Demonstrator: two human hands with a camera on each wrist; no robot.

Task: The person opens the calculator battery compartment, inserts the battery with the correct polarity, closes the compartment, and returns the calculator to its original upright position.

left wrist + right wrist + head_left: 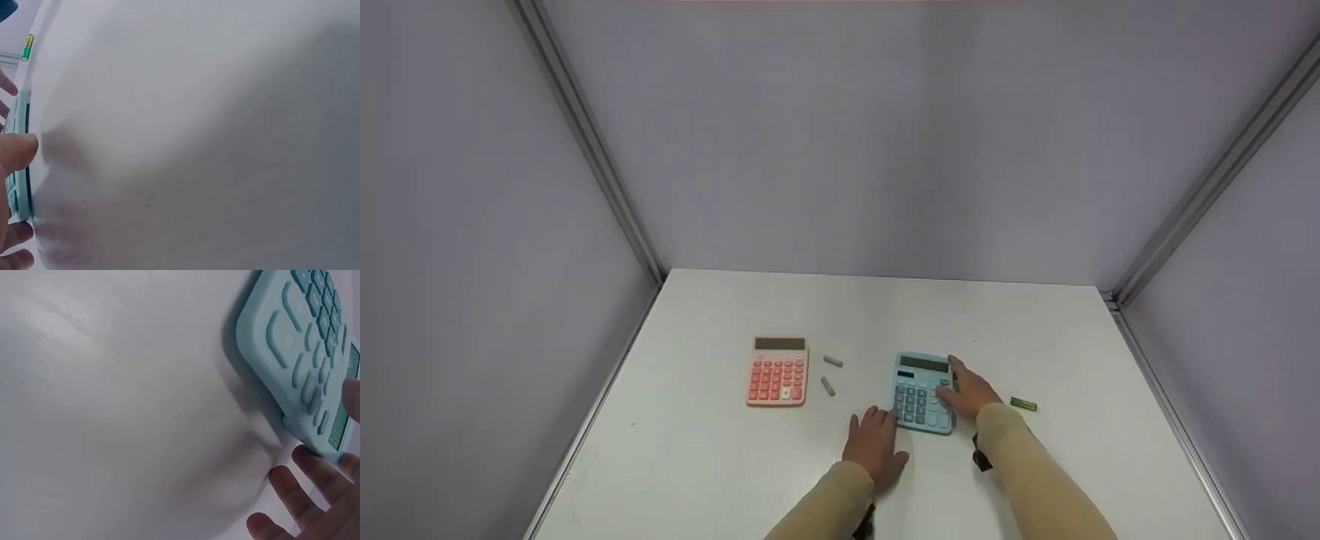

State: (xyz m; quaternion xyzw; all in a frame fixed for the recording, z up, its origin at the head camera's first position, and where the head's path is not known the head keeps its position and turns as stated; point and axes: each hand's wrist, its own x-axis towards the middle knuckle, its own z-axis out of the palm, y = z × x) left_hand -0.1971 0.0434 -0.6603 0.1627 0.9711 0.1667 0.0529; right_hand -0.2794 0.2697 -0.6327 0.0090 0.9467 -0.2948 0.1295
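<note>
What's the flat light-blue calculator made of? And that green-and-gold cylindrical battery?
The calculator: probably matte plastic; its edges look smooth, without glare. The battery: maybe coated metal, judging by its slightly shiny bands; too small to be sure.

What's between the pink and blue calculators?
Head view: two small grey cylinders lie there, nearer the pink calculator than the blue calculator. The left hand is at the blue one's lower left corner.

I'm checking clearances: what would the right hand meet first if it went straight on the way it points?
The blue calculator, almost at once: the right hand is at its right edge, though the exact depth is hard to judge.
</note>
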